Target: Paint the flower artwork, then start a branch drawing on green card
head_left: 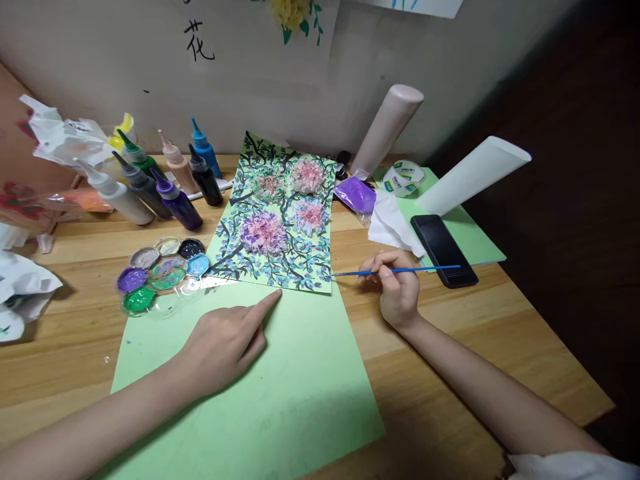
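My right hand (397, 287) pinches a thin blue paintbrush (425, 269). Its tip points left and lies at the right edge of a painting (311, 260) on light green paper, with dark branches, small blue and green leaves and several raised pink and purple blossoms. With the index finger stretched out, my left hand (230, 340) touches or nearly touches the painting's lower edge; its other fingers are curled, with nothing seen in them. Under that hand lies a larger green sheet (300, 387). Left of the painting, a flower-shaped paint palette (167, 279) holds purple, green, blue, black and pale paints.
Several paint bottles, including a purple one (180, 203), stand behind the palette. Crumpled tissues (25, 290) lie at far left. To the right are a purple packet (356, 195), a tape roll (404, 177), a black phone (444, 250) and two upright tubes, one white (475, 175).
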A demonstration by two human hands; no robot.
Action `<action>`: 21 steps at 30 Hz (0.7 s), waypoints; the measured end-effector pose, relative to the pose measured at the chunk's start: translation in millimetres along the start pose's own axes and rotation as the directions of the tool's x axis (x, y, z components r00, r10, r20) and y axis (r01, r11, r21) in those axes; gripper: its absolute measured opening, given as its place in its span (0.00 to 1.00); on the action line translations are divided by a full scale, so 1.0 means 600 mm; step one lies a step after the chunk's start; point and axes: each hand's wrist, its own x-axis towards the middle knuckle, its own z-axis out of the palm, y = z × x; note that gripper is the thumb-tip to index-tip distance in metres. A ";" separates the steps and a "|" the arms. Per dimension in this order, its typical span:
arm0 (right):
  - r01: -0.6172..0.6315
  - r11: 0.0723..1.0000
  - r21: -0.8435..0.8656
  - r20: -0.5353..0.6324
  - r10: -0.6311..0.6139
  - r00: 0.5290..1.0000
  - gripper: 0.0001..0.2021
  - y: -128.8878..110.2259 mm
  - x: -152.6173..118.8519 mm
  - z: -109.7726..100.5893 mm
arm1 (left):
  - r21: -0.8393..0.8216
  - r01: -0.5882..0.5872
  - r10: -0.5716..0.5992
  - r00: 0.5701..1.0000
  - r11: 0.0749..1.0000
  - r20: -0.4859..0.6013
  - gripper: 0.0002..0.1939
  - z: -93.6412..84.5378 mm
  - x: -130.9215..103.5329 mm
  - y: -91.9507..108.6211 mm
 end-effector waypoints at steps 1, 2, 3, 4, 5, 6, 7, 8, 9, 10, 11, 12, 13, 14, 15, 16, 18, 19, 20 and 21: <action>-0.002 1.000 0.009 -0.016 0.003 1.000 0.05 0.000 0.001 0.000 | -0.001 -0.001 0.001 1.000 1.000 -0.004 0.24 0.000 -0.001 0.000; 0.003 1.000 0.021 -0.028 -0.002 1.000 0.05 0.000 0.002 -0.001 | -0.001 -0.001 0.001 1.000 1.000 -0.005 0.24 0.000 -0.001 0.000; 0.012 0.999 0.035 -0.036 -0.011 0.999 0.05 0.000 0.002 -0.001 | -0.002 -0.003 0.003 1.000 1.000 -0.005 0.24 0.000 -0.002 0.000; 0.024 0.999 0.048 -0.039 -0.022 0.999 0.05 0.000 0.002 -0.001 | -0.001 -0.003 0.003 1.000 1.000 -0.005 0.24 0.001 -0.002 -0.001; 0.036 0.998 0.058 -0.038 -0.034 0.999 0.05 0.000 0.002 -0.001 | 0.000 -0.004 0.004 1.000 1.000 -0.005 0.24 0.001 -0.002 -0.001; 0.041 0.997 0.062 -0.035 -0.039 0.999 0.05 0.000 0.001 -0.001 | 0.001 -0.004 0.004 1.000 1.000 -0.005 0.24 0.002 -0.002 -0.001; 0.040 0.997 0.061 -0.029 -0.038 0.999 0.05 0.000 0.001 -0.001 | 0.002 -0.003 0.003 1.000 1.000 -0.004 0.24 0.002 -0.002 -0.001; 0.034 0.998 0.057 -0.024 -0.032 0.999 0.05 0.000 0.000 -0.001 | 0.002 -0.002 0.002 1.000 1.000 -0.002 0.24 0.003 -0.002 -0.001; 0.023 0.998 0.053 -0.017 -0.022 1.000 0.05 0.001 -0.001 -0.002 | 0.002 -0.001 0.001 1.000 1.000 0.001 0.24 0.003 -0.001 0.000; 0.010 0.999 0.049 -0.012 -0.009 1.000 0.06 0.001 -0.001 -0.002 | 0.001 0.000 0.000 1.000 1.000 0.002 0.24 0.002 0.000 0.000; 0.000 0.999 0.044 -0.007 0.001 1.000 0.06 0.002 -0.001 -0.003 | 0.001 0.000 0.000 1.000 1.000 0.002 0.24 0.002 0.000 0.000; -0.005 0.999 0.042 -0.003 0.005 1.000 0.07 0.002 -0.001 -0.003 | 0.002 0.001 -0.001 1.000 1.000 -0.001 0.24 0.002 0.000 0.000; -0.003 0.999 0.042 -0.003 0.003 1.000 0.07 0.002 -0.001 -0.004 | 0.002 0.000 0.000 1.000 1.000 -0.004 0.24 0.001 0.001 0.000; 0.007 0.999 0.043 -0.007 -0.007 1.000 0.07 0.002 -0.001 -0.004 | 0.003 -0.001 0.001 1.000 1.000 -0.005 0.24 0.001 0.001 0.000; 0.024 0.999 0.043 -0.015 -0.024 1.000 0.07 0.001 0.000 -0.003 | 0.004 -0.002 0.002 1.000 1.000 -0.005 0.24 0.001 0.001 0.000; 0.049 0.998 0.045 -0.028 -0.047 0.998 0.07 0.001 0.001 -0.003 | 0.004 -0.002 0.002 1.000 1.000 -0.004 0.24 0.001 0.000 0.000; 0.100 0.994 0.049 -0.059 -0.097 0.994 0.07 0.000 0.001 -0.002 | 0.003 -0.003 0.003 1.000 1.000 -0.004 0.24 0.001 0.000 0.000; 0.120 0.992 0.049 -0.068 -0.117 0.991 0.07 0.000 0.001 -0.001 | 0.003 -0.001 0.001 1.000 1.000 -0.005 0.24 0.001 0.000 0.000; 0.130 0.990 0.047 -0.069 -0.127 0.990 0.07 0.001 0.001 0.000 | 0.003 -0.001 0.001 1.000 1.000 -0.006 0.24 0.001 -0.001 0.000; 0.124 0.991 0.045 -0.061 -0.122 0.991 0.07 0.001 0.001 0.000 | 0.003 -0.002 0.002 1.000 1.000 -0.008 0.24 0.001 -0.001 0.000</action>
